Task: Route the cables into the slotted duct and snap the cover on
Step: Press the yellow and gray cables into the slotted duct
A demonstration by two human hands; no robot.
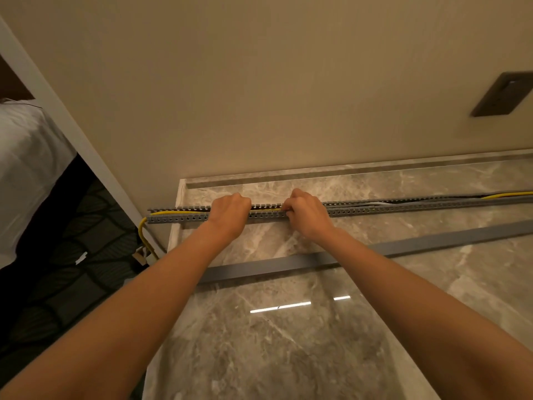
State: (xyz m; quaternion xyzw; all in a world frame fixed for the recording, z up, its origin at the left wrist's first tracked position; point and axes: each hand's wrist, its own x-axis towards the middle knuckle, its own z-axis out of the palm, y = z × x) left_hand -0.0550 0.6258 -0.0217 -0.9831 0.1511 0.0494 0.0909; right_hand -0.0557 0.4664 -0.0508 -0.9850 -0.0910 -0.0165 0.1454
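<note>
A long grey slotted duct point(375, 208) lies across the far part of a marble counter point(288, 342), near the wall. A yellow cable point(170, 212) runs inside it with black and grey cables, leaves its left end and drops over the counter edge. It shows again at the right end. My left hand point(229, 210) rests curled over the duct left of centre. My right hand point(305, 212) pinches at the duct's near wall and the cables a little to the right. The fingertips of both are hidden. The grey cover strip point(288, 265) lies loose on the counter, nearer to me, under my forearms.
A beige wall rises just behind the duct, with a dark switch plate point(501, 95) at upper right. The counter's left edge drops to a dark patterned carpet point(72, 269). A bed with white sheets point(26, 168) stands at far left.
</note>
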